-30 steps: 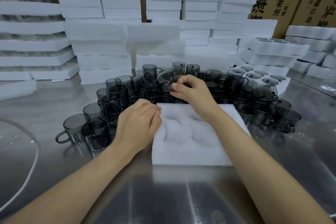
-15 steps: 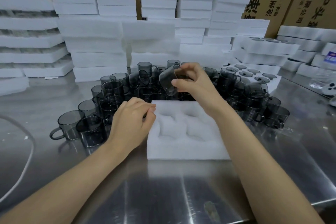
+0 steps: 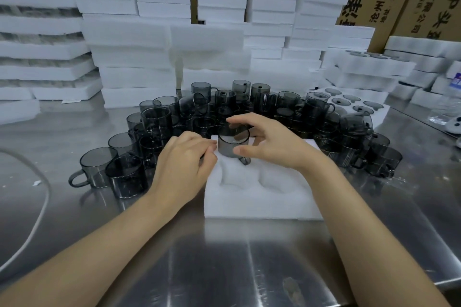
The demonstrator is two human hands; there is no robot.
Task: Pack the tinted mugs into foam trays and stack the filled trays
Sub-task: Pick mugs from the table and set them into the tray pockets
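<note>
R grip [image 3: 272,143] is clasping a smoky mug [image 3: 230,149] at far-left pocket of foam tray [image 3: 262,199]; L grip [image 3: 184,159], slack & empty, is resting on tray edge.

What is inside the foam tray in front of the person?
One tinted mug, held by the right hand at a far pocket. The near pockets of the foam tray hold nothing. The left hand and right forearm cover the rest.
</note>
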